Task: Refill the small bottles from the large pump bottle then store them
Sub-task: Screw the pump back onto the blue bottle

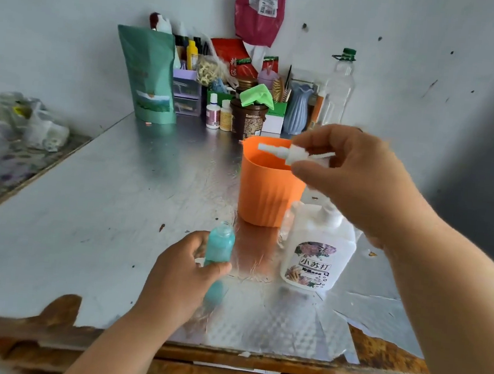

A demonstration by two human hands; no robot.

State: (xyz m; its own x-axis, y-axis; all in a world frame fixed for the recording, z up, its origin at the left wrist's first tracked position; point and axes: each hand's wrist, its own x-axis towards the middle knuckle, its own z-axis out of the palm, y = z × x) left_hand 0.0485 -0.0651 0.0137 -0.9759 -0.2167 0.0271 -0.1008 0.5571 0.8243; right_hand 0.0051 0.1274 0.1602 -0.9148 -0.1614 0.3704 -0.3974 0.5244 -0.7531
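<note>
My left hand (183, 271) grips a small bottle (220, 244) of turquoise liquid, upright on the foil-covered table (102, 203), its neck uncapped. My right hand (358, 179) is raised above the large bottle and pinches a small white pump top (291, 154) lying sideways in the fingers, its thin tube pointing right. The large white bottle (318, 251) with a flower label stands under my right wrist; its top is partly hidden by that hand. An orange ribbed cup (266, 194) stands just behind it.
Along the back wall stand a green pouch (149, 75), small jars, a brown tub (247, 120), a blue vase (297, 107) and a clear plastic bottle (338, 90). Plastic bags (19, 125) lie at the left. The foil is torn along the table's front edge.
</note>
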